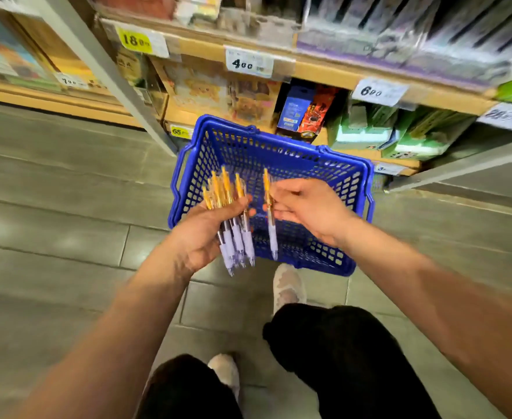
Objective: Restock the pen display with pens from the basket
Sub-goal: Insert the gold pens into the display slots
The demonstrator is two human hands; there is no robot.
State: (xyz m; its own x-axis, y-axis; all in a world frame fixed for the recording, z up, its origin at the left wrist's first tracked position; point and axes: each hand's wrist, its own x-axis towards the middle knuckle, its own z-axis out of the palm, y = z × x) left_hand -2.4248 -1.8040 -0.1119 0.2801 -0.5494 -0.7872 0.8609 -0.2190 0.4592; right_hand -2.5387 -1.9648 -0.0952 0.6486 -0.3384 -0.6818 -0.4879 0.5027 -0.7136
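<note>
above the basket [351, 179], left hand [201, 234] grips a bunch of pens [233, 219]; right hand [307, 208] pinches one pen [270, 219]. pens gathered, none yet in the display, which isn't visible.

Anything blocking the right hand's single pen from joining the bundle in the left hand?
Nothing visible. The right hand pinches one pen beside the bundle gripped by the left hand; only open space above the basket separates them.

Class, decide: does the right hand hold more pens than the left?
No: the right hand pinches a single pen, while the left hand grips a bunch of pens.
</note>
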